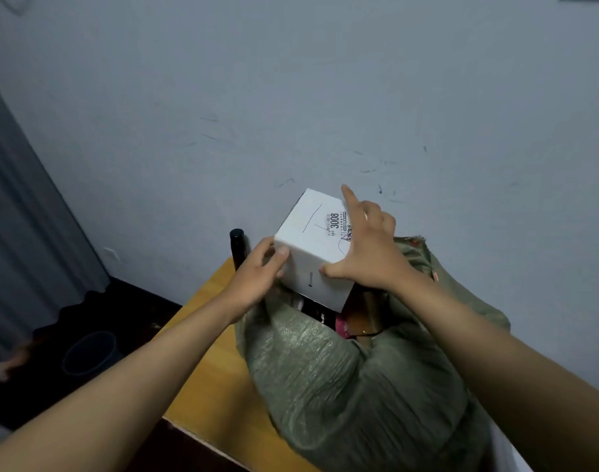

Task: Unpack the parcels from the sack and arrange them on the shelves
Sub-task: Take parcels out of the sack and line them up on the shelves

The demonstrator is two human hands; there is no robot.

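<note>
A white cardboard box [311, 243] with a printed label reading 3008 is held just above the open mouth of a green woven sack [342, 379]. My left hand [257, 277] grips the box's lower left corner, thumb on its front face. My right hand [369, 247] lies over the box's right side, thumb on the front and index finger stretched along the top edge. Inside the sack's mouth, dark and pink parcels [328, 318] show beneath the box.
The sack lies on a wooden table [202, 362] against a pale scuffed wall. A black cylinder [237, 248] stands at the table's far corner. A dark round bin [88, 352] sits on the dark floor to the left, beside a grey curtain [22, 240].
</note>
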